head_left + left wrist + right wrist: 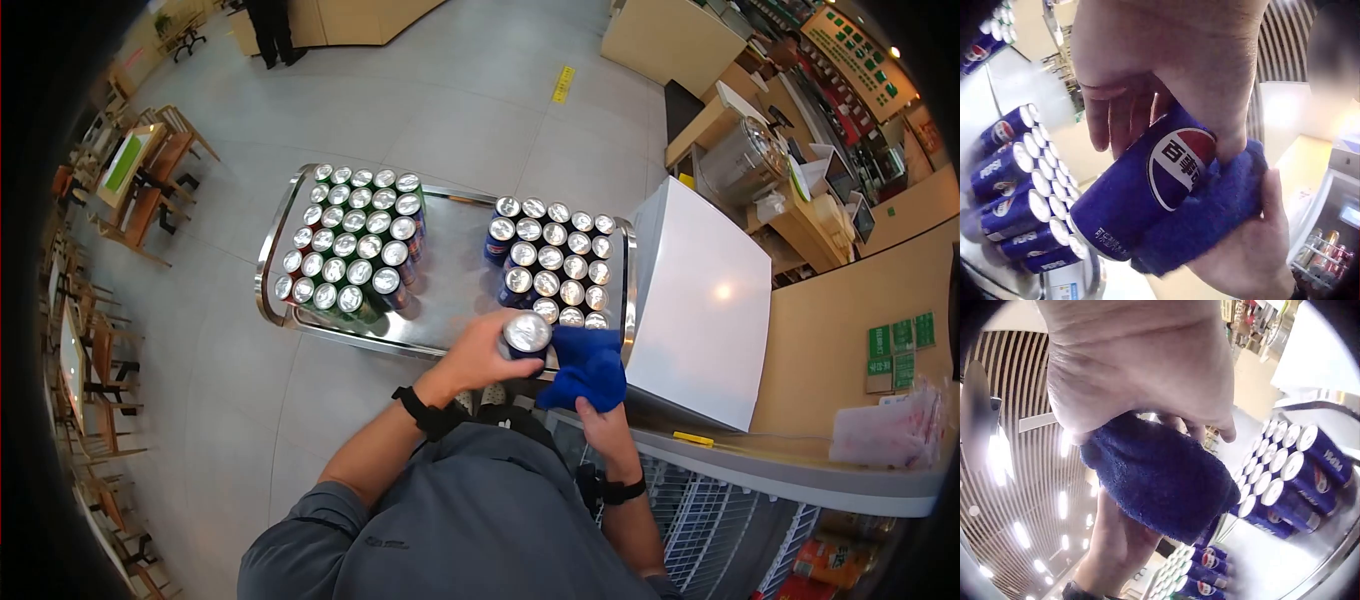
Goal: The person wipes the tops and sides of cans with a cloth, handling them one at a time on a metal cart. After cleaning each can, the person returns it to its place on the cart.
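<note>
My left hand (478, 353) grips a blue Pepsi can (527, 336) over the front edge of the metal cart. In the left wrist view the can (1141, 181) is tilted, its round logo facing the camera. A blue cloth (587, 368) is held in my right hand (606, 430), just right of the can. The left wrist view has the cloth (1210, 219) lying along the can's side, with the right palm (1244, 256) behind it. In the right wrist view, the cloth (1160, 478) covers most of the can and hides some fingers of my right hand (1141, 362).
On the steel cart (450, 265), rows of cans (345, 243) stand at the left and blue Pepsi cans (550, 257) at the right. A white-topped cabinet (705, 300) adjoins the cart's right end. White wire racks (700, 520) are at lower right; wooden tables and chairs (150, 190) stand left.
</note>
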`<state>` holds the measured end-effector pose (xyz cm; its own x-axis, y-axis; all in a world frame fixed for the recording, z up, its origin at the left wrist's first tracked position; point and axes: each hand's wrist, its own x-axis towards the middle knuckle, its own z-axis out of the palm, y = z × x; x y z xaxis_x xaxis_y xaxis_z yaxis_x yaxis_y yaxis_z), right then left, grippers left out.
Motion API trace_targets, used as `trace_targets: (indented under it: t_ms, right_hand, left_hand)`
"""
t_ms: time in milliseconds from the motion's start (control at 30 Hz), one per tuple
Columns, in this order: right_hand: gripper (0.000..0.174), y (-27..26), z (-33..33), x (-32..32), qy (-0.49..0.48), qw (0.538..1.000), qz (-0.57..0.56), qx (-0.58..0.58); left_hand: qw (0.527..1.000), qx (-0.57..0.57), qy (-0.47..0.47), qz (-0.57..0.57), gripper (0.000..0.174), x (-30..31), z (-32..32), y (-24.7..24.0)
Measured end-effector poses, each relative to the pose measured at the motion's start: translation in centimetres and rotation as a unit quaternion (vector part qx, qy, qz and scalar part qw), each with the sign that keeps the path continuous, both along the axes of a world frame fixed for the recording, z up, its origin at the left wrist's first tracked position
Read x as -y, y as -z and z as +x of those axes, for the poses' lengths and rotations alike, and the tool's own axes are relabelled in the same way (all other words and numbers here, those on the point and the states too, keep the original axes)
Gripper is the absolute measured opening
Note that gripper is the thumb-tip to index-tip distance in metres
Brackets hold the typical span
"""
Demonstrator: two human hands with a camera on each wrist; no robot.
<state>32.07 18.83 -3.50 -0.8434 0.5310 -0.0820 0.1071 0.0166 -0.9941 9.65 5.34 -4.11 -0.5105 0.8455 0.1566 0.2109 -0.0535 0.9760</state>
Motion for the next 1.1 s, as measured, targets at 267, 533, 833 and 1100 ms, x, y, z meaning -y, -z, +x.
trace_targets:
  t_ms: [267, 533, 833, 1100]
  right_hand:
    - [0.066, -6.5, -6.5, 1.9, -0.039, 0.987, 0.043, -0.148]
    - [0.07, -9.2, -5.7, 3.7, -0.013, 0.961, 0.265, -0.082]
    - [0.051, -11.1, -4.6, 3.0, -0.102, 0.909, 0.394, -0.086]
    - [0.065, -10.8, -4.0, 4.0, -0.045, 0.913, 0.393, -0.096]
  left_hand:
    - [0.995, -0.087, -0.026, 0.038, 0.062, 0.4, 3.2, -5.1]
    - [0.964, -0.252, -0.086, 0.011, 0.06, 1.5, 3.4, -5.5]
    - [0.983, -0.166, -0.068, 0.035, 0.06, 2.5, 4.1, -6.6]
    - [0.982, -0.174, -0.053, 0.047, 0.065, 3.2, 4.0, -8.0]
